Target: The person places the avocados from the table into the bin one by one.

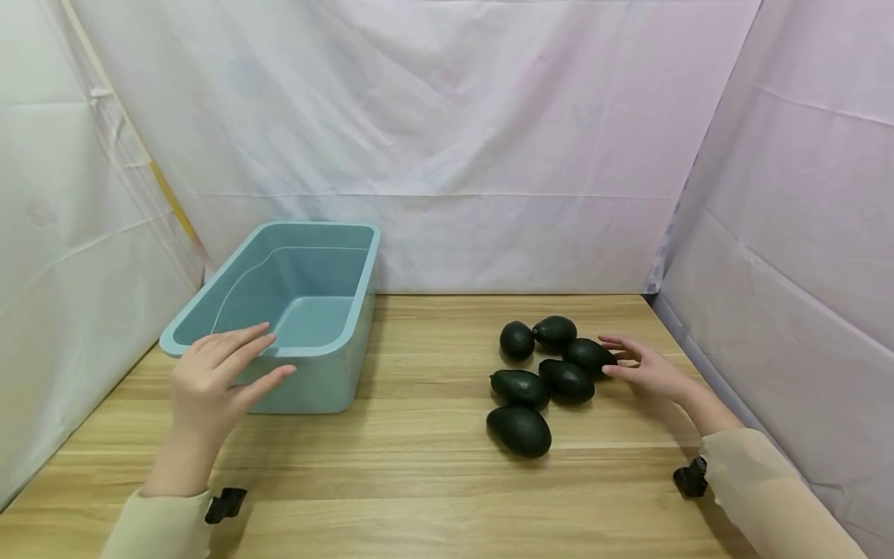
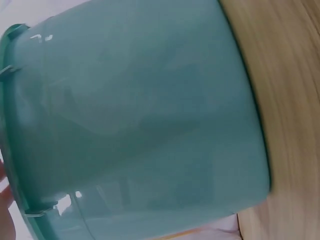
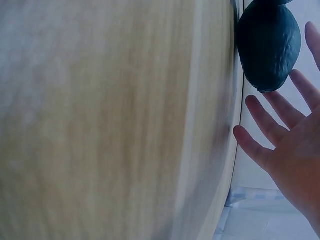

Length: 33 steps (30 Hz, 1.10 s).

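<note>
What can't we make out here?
Left wrist: most of left hand, cut off by left edge.
Left wrist: inside of the light-blue bin, hidden by its wall.
Head: near part of the bin's floor, hidden by its front wall.
Right wrist: second avocado, mostly cut off by top edge.
Right wrist: grain of the wooden table, blurred.

Behind the wood-grain counter (image 1: 433, 497) hangs a creased whitish back sheet (image 1: 447, 140); a pale left sheet (image 1: 63, 194) and pinkish right sheet (image 1: 789, 194) flank it. A yellow-and-cream strip (image 1: 173, 202) slants above the counter's far left end.
</note>
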Available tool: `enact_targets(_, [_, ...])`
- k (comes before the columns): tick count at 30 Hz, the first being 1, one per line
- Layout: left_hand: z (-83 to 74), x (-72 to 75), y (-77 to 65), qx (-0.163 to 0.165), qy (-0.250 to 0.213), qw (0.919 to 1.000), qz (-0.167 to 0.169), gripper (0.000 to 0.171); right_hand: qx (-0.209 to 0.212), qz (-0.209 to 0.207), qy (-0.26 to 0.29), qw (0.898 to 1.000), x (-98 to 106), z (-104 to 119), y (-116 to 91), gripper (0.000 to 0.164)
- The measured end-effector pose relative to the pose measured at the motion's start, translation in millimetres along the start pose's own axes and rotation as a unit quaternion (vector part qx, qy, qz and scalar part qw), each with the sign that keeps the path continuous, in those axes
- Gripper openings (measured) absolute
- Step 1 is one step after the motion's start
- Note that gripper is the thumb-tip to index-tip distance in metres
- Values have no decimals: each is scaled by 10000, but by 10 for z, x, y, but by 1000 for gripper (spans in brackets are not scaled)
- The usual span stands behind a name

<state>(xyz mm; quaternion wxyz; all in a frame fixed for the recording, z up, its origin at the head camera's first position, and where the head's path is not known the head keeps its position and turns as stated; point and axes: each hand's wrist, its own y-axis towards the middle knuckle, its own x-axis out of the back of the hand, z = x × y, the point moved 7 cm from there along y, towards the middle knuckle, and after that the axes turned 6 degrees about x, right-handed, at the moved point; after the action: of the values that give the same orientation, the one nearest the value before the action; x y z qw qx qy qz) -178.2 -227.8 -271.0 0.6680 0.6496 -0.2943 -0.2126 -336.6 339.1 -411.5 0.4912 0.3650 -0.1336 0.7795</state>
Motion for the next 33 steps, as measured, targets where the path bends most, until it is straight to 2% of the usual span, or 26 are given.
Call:
enact_targets(3, [-20, -4, -25, -189, 199, 9990, -342, 53, -28, 15, -27, 10000, 1, 5, -5, 63])
enact_targets(6, [-12, -5, -52, -233, 283, 9975, -607, 51, -35, 14, -42, 10000, 0, 11, -9, 62])
enact_targets(12, [28, 16, -135, -43, 355, 9936, -1075, 52, -132, 32, -68, 9999, -3, 14, -14, 63])
enact_targets(21, [66, 28, -215, 180, 406, 9871, -1536, 50, -171, 12, -185, 9997, 6, 31, -15, 61])
enact_targets(33, [107, 24, -253, 571, 409, 9875, -1410, 52, -220, -33, -148, 9996, 15, 33, -25, 63])
